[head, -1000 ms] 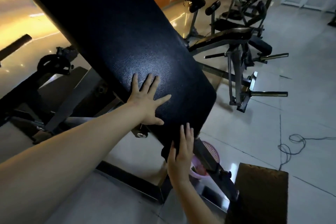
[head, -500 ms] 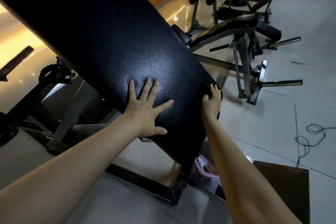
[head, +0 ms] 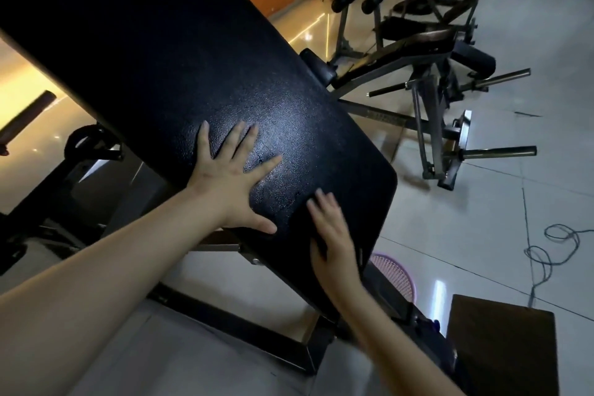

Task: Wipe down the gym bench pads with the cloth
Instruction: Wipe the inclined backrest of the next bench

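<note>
Pale glossy tiles make up the floor (head: 482, 219), catching streaks of light from an orange-lit strip at the far wall

The black bench pad (head: 180, 67) takes up most of the view, running at a slant from the upper left down to a rounded lower end near the middle, on a dark steel frame (head: 231, 328). Its pebbled skin has a soft sheen around the lower half. I cannot say whether that is damp or only reflected light

Behind it stand other gym machines (head: 427, 80) with roller pads and bare bar pegs. A dark brown box (head: 501, 347) sits at the lower right, a pink mesh basket (head: 395, 276) shows just past the pad's lower end, and a loose cable (head: 553, 251) curls on the tiles at the right

The left hand (head: 231, 183) lies flat on the pad near its left edge, fingers spread wide and palm pressed down, as if steadying it. The right hand (head: 331, 235) is on the pad's lower end and blurred. Its fingers lie along the surface with something dark under the palm, and I cannot tell if that is the cloth or shadow, nor whether the hand pinches anything. No cloth shows plainly anywhere else

As a judgement, the work is at the pad's lower end, and how much of the upper stretch is done cannot be read. No seat pad is in view, so it may be left

No brand, label or legible writing shows; faint marks on a frame bar are too small to read
</note>
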Action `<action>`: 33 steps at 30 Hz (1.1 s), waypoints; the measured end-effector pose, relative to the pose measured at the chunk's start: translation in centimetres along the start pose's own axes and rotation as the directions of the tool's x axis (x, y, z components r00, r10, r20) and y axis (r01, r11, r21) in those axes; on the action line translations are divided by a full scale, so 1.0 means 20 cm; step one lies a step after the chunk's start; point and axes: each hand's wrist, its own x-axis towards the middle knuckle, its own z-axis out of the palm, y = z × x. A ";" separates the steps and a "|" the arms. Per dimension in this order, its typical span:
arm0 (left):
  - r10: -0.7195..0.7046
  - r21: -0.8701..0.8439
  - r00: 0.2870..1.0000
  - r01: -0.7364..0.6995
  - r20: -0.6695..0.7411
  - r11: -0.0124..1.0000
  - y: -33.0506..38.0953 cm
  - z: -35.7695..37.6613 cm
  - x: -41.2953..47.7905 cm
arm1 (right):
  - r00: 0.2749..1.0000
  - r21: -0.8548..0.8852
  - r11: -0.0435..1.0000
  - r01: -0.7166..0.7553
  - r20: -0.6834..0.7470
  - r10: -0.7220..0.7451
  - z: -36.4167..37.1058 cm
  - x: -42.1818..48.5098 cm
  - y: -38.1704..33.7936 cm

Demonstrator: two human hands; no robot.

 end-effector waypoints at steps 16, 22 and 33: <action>0.061 -0.031 0.996 -0.059 0.071 0.998 -0.02 -0.04 0.02 | 0.949 0.016 0.967 -0.256 -0.184 0.255 -0.01 0.40 0.07; 0.026 0.040 0.994 -0.030 0.104 0.999 -0.21 -0.10 0.01 | 0.951 0.010 0.970 0.243 0.195 -0.240 0.11 -0.06 -0.25; 0.047 -0.015 0.996 -0.046 0.079 0.999 -0.33 -0.01 0.01 | 0.947 0.014 0.963 -0.269 -0.177 0.267 -0.09 0.82 0.25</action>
